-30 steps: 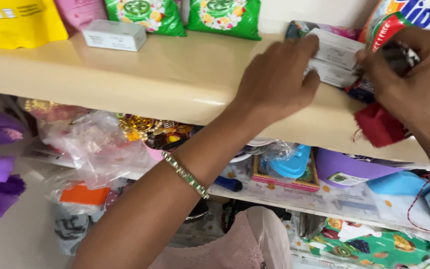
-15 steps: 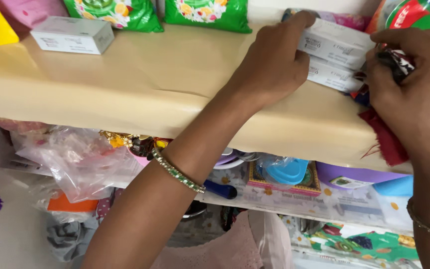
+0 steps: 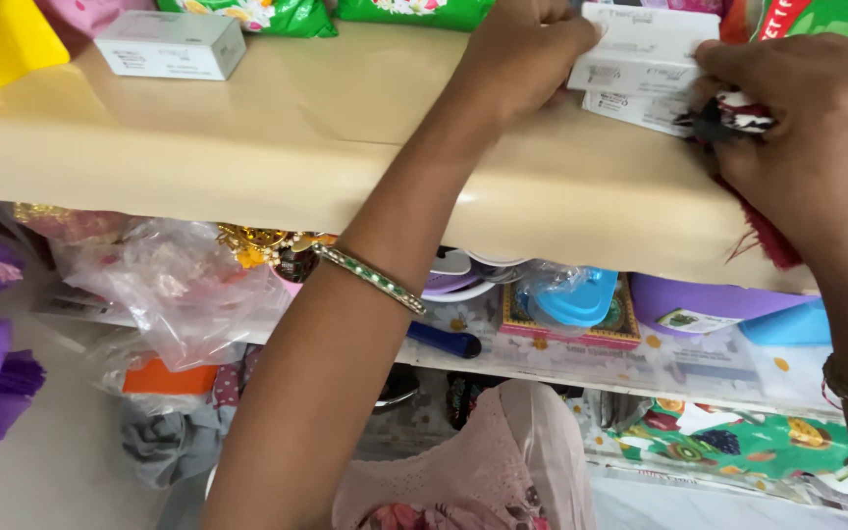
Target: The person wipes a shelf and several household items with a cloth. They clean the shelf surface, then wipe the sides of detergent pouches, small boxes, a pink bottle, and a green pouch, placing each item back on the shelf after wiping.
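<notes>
1. The beige shelf (image 3: 277,137) spans the scene; a small white carton (image 3: 171,44) sits far left on it.
2. The right hand (image 3: 817,147) curls shut over a red-and-black bundle (image 3: 738,118) at the shelf's right edge.
3. The left hand (image 3: 527,54) pinches the stacked white boxes (image 3: 645,64) at the far right.

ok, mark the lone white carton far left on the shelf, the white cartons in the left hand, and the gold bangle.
small white cardboard carton (image 3: 171,44), head view, top face.
stacked white cardboard cartons (image 3: 645,54), head view, upper carton's front face.
thin gold bangle (image 3: 370,279), head view, band on left wrist.
</notes>
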